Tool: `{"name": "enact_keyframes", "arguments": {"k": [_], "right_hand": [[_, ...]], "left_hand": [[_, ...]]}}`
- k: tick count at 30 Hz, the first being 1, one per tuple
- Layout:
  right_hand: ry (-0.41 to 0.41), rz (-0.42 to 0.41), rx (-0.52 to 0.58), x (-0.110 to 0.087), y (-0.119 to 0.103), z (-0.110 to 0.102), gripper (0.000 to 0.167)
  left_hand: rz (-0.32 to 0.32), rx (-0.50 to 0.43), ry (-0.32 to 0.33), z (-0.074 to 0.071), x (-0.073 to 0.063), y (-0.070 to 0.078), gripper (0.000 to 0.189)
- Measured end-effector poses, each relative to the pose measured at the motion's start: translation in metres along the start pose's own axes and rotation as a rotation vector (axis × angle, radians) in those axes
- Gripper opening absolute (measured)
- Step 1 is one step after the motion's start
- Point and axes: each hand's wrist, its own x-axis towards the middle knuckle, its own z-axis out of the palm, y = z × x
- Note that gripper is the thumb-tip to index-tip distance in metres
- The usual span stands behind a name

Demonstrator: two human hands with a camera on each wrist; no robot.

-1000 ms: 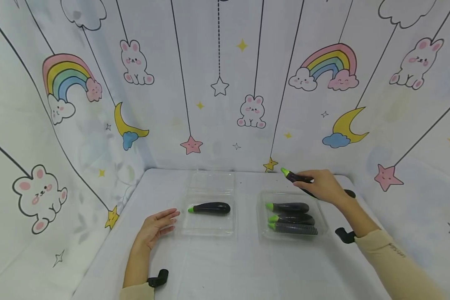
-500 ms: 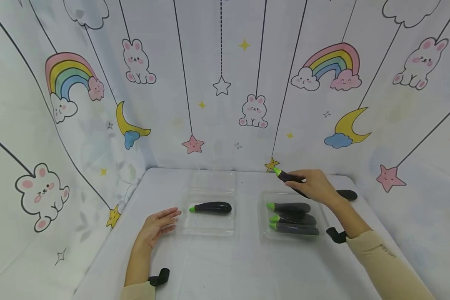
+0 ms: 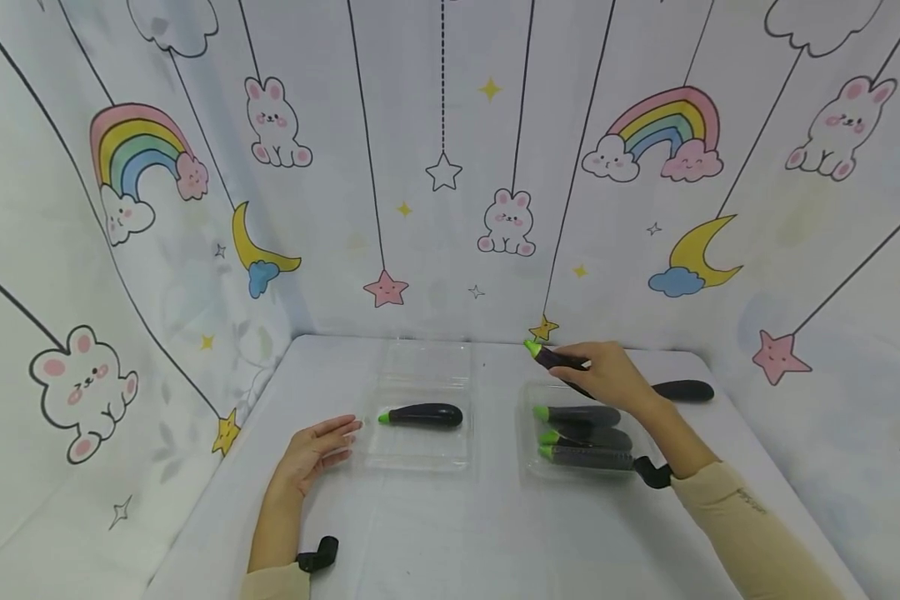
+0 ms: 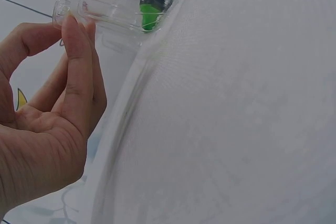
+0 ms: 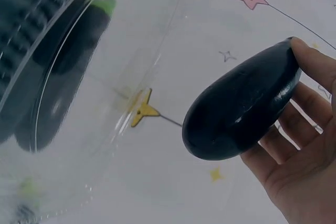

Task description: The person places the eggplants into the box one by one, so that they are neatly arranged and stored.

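My right hand (image 3: 607, 375) pinches a toy eggplant (image 3: 553, 359), dark with a bright green tip pointing left, above the far edge of the right clear plastic box (image 3: 528, 462). The right wrist view shows its glossy rounded end (image 5: 236, 108) between thumb and fingers. Inside that box lie three more eggplants (image 3: 581, 416). A single eggplant (image 3: 427, 415) lies in the left clear plastic box (image 3: 412, 460), whose hinged lid is folded back. At this box's left edge is my left hand (image 3: 311, 454); thumb and fingertips (image 4: 73, 30) pinch the rim in the left wrist view.
Another dark eggplant (image 3: 686, 391) lies on the white table (image 3: 450, 533) beyond the right wrist, partly hidden by it. A printed cloth (image 3: 450, 233) with rabbits, rainbows and stars hangs behind and at both sides. Each wrist wears a black camera (image 3: 318, 554).
My right hand has moved left with the eggplant, over the right box's far side, uncovering more of the eggplant behind the wrist. The left hand stays at the left box's edge.
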Motion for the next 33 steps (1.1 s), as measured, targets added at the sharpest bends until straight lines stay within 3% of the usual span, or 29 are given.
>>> {"name": "enact_keyframes", "arguments": {"k": [10, 33], "right_hand": [[-0.008, -0.028, 0.015, 0.011, -0.018, 0.012, 0.051], [-0.032, -0.041, 0.042, 0.029, -0.049, 0.031, 0.039]], "left_hand": [[-0.001, 0.005, 0.007, -0.002, 0.000, -0.001, 0.058], [-0.012, -0.013, 0.020, -0.001, 0.004, -0.003, 0.057]]}}
